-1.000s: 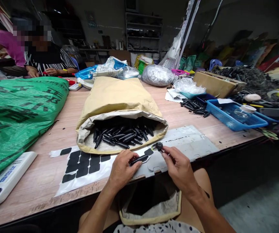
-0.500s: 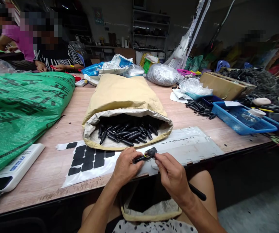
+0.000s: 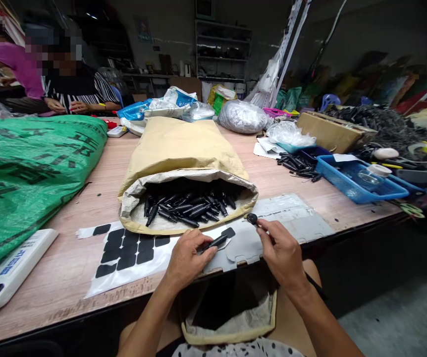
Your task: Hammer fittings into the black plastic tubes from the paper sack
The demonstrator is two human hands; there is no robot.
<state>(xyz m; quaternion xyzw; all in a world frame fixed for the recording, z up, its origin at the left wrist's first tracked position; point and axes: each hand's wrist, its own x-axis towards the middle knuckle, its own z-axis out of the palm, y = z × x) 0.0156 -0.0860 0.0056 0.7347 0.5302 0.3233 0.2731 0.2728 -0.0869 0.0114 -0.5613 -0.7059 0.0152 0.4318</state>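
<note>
My left hand (image 3: 191, 255) has its fingers closed round a slim black tube (image 3: 218, 242), which points to the right just above the table edge. To the right, my right hand (image 3: 282, 250) pinches a small piece with a round black head (image 3: 251, 218), raised clear of the tube. A dark rod-like end (image 3: 315, 285) shows behind my right wrist; whether it belongs to that piece I cannot tell. Before my hands, an open paper sack (image 3: 187, 144) lies on its side with many black tubes (image 3: 187, 206) in its mouth. A white sheet of black rounded-square stickers (image 3: 145, 255) lies by my left hand.
A grey board (image 3: 288, 218) lies along the table's front edge. At right stand a blue tray (image 3: 362, 191), loose black parts (image 3: 298, 166) and a cardboard box (image 3: 332, 131). A green sack (image 3: 35, 173) and white scale (image 3: 16, 270) fill the left. Below, an open sack (image 3: 232, 337) rests at my lap.
My right hand has moved right and slightly up with the round-headed piece, away from the tube's end. My left hand still holds the tube. The view has shifted slightly.
</note>
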